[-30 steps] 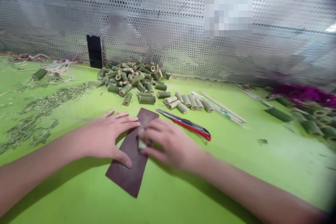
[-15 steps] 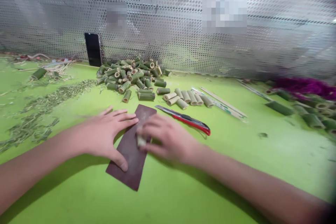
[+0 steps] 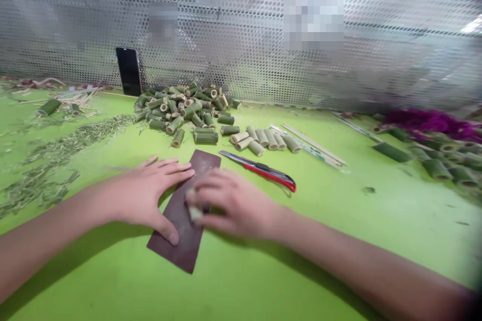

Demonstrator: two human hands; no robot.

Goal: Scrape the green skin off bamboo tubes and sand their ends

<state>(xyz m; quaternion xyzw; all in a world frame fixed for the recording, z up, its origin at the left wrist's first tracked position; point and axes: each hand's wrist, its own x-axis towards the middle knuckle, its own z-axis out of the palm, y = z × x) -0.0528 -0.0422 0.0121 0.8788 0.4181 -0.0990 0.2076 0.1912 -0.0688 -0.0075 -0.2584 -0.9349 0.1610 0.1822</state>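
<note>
A dark brown sheet of sandpaper [image 3: 181,241] lies on the green table [image 3: 339,220]. My left hand [image 3: 146,195] rests flat on its left edge, fingers stretched out, thumb pressing the sheet. My right hand [image 3: 229,200] is closed on a small pale bamboo piece [image 3: 195,212] and holds it down against the sandpaper. The piece is mostly hidden by my fingers.
A red and black utility knife [image 3: 263,170] lies just right of the sheet. Behind it are a row of peeled bamboo pieces [image 3: 263,140] and a heap of green bamboo pieces [image 3: 181,108]. A phone [image 3: 128,71] leans on the perforated metal wall. Shavings [image 3: 56,155] cover the left side.
My right hand has slid the bamboo piece down and to the left along the sandpaper. My left hand stays on the sheet.
</note>
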